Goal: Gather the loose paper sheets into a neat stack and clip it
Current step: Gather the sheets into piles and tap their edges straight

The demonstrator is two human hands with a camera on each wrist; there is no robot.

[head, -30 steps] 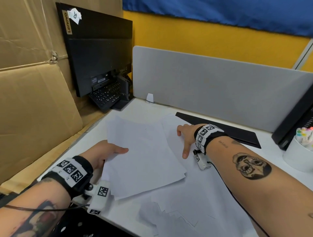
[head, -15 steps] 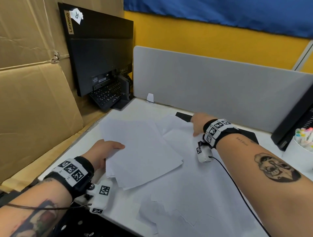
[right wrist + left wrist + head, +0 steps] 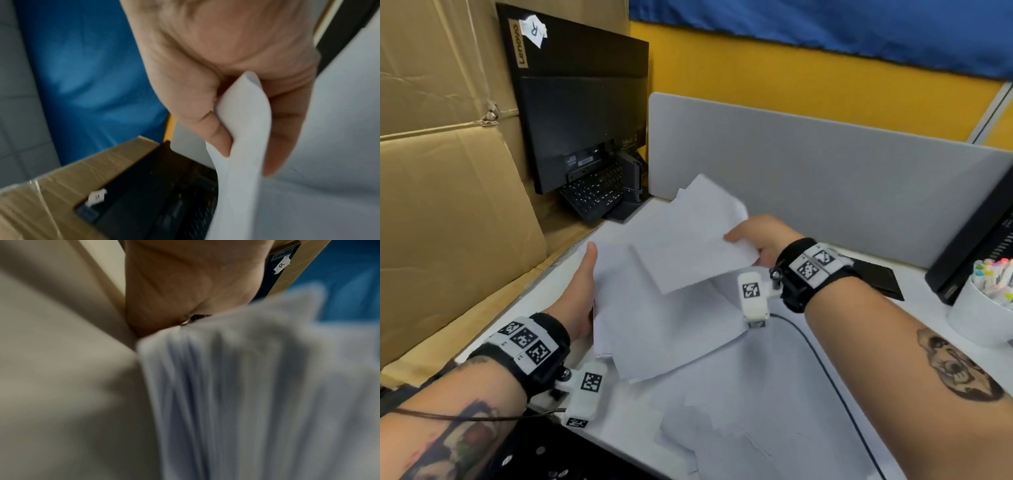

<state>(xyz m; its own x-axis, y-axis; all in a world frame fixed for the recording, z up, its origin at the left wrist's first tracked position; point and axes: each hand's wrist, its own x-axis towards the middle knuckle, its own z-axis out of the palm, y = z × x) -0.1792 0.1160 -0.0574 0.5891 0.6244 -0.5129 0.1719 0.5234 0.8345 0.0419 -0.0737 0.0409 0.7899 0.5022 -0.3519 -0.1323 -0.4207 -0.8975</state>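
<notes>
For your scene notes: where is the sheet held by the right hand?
In the head view, the lifted sheet hangs mid-frame, pinched by the right hand above the left hand's paper pile.

Monitor (image 3: 582,99), keyboard (image 3: 595,192), marker cup (image 3: 977,317).

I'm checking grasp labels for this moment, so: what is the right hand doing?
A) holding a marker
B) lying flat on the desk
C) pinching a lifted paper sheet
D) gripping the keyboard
C: the right hand pinches the corner of a paper sheet between thumb and fingers, raised off the desk.
</notes>
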